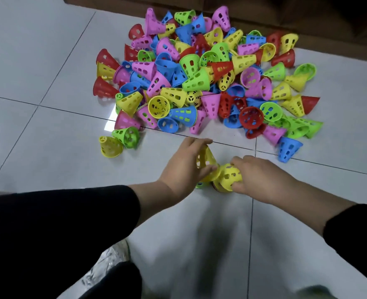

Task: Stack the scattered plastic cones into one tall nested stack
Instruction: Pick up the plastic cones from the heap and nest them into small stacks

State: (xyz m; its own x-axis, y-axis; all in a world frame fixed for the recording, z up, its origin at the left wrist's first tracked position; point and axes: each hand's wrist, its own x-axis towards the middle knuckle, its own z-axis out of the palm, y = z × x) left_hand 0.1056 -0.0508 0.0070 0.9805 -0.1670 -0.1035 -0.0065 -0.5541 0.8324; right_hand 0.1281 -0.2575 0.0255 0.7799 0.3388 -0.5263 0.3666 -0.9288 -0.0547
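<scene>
A big heap of perforated plastic cones (202, 70) in red, yellow, green, blue and pink covers the white floor tiles ahead of me. Nearer to me, my left hand (183, 167) grips a yellow cone (206, 160), thumb underneath and fingers over its top. My right hand (258, 174) holds a second yellow cone (230, 176) by its wide rim. The two yellow cones touch each other. Slivers of green (199, 185) and red plastic show beneath them, mostly hidden by my hands.
Stray cones lie apart from the heap: a yellow one (110, 147) and a green one (126, 134) at the left, a blue one (288, 148) at the right. Dark wooden furniture (307, 16) stands behind the heap. My knee and shoe (111, 253) are at lower left.
</scene>
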